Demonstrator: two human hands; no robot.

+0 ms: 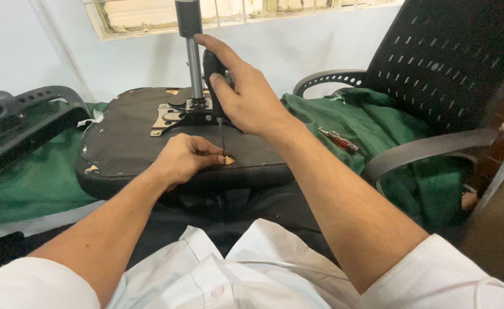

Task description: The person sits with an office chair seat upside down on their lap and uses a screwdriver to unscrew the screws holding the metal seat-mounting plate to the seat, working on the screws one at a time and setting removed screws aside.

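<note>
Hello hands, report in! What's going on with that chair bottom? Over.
Right hand grips screwdriver upright. Left hand pinches by its tip on upturned seat base. Metal post close behind. Over.

Single head view: looks down and forward, close over hands at upturned seat point(149, 143).

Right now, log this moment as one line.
right hand: grips screwdriver upright | left hand: steadies tip on seat underside | second screwdriver: on green cloth
</note>
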